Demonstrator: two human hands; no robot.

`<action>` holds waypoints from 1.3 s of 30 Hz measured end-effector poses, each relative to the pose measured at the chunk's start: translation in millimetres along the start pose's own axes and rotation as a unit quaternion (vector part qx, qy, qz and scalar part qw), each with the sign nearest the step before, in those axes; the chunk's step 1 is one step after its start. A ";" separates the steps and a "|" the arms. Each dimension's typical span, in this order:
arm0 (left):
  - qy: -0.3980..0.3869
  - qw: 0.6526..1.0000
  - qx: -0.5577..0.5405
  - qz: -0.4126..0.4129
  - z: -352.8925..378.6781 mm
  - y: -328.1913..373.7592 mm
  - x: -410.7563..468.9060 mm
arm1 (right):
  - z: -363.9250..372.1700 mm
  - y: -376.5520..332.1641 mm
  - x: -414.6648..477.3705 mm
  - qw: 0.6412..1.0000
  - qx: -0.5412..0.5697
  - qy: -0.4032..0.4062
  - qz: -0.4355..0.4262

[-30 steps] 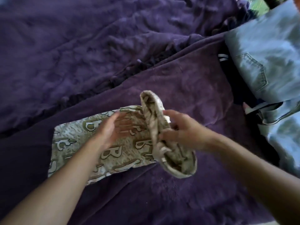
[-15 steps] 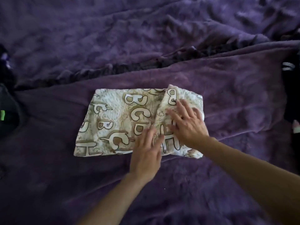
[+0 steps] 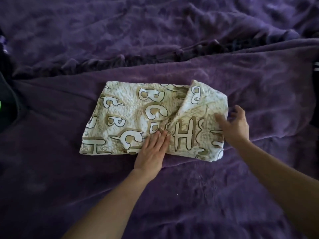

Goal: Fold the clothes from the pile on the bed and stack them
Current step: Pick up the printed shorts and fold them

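Note:
A beige and white cloth printed with large letters [image 3: 131, 114] lies folded on the purple blanket [image 3: 189, 195], its right part doubled over the left. My left hand [image 3: 152, 151] presses flat with straight fingers on the cloth's near edge, at the fold line. My right hand [image 3: 235, 124] hovers blurred at the cloth's right edge, fingers spread and relaxed, holding nothing that I can see.
A dark garment with a green mark [image 3: 5, 107] lies at the left edge. A dark item with white stripes [image 3: 315, 66] shows at the right edge. A rumpled ridge of blanket [image 3: 138, 56] runs across behind the cloth.
My right hand laid the lifted end over the cloth, smoothed it, then slid right to the edge. My left hand moved to the fold line. The view shifted left, losing the jeans.

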State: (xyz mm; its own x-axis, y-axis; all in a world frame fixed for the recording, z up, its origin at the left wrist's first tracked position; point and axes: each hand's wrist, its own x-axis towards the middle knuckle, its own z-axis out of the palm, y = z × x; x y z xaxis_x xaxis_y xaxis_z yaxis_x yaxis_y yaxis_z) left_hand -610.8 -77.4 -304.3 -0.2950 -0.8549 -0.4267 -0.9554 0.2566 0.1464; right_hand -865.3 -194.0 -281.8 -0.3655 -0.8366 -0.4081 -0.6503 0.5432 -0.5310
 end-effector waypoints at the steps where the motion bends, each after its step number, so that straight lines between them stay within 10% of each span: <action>1: -0.019 1.000 0.000 -0.005 5.5 -3.3 3.1 | -0.1 -0.6 0.8 0.996 0.061 -0.034 0.049; 5: -0.013 0.999 -0.030 0.010 11.3 -6.8 10.7 | -9.3 -21.9 -7.6 0.949 0.229 -0.167 0.137; 10: 0.090 0.984 -0.151 0.015 -21.7 -22.8 -11.1 | -25.6 -90.4 -56.0 0.934 0.286 -0.216 0.012; 20: 0.236 0.875 -0.320 -0.276 -35.5 -137.5 -143.1 | 137.2 -246.2 -149.9 0.965 -0.071 -0.200 -0.156; 26: 0.291 0.820 -0.339 -0.357 -24.5 -168.5 -162.3 | 212.8 -238.3 -171.7 0.925 -0.046 -0.361 -0.112; 29: 0.321 0.836 -0.315 -0.313 -37.0 -158.8 -141.9 | 182.6 -214.5 -161.9 0.941 -0.032 -0.182 -0.282; 32: 0.295 0.896 -0.254 -0.213 -52.7 -144.0 -103.9 | 146.1 -196.9 -132.9 0.867 -0.149 0.011 -0.475; 36: 0.175 0.960 -0.152 -0.155 -52.1 -155.9 -37.8 | 144.5 -191.1 -93.3 0.800 -0.371 -0.072 -0.466; 39: 0.106 0.978 -0.091 -0.154 -33.6 -186.7 4.0 | 156.8 -170.1 -59.0 0.832 -0.413 -0.107 -0.354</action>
State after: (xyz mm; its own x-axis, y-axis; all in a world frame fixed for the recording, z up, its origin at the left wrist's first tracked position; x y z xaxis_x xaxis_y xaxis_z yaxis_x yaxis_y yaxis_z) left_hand -433.1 -143.8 -303.3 0.0353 -0.9583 -0.2836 -0.9742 -0.0963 0.2043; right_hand -628.6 -225.8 -283.9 0.3736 -0.8463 -0.3797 -0.9204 -0.3892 -0.0379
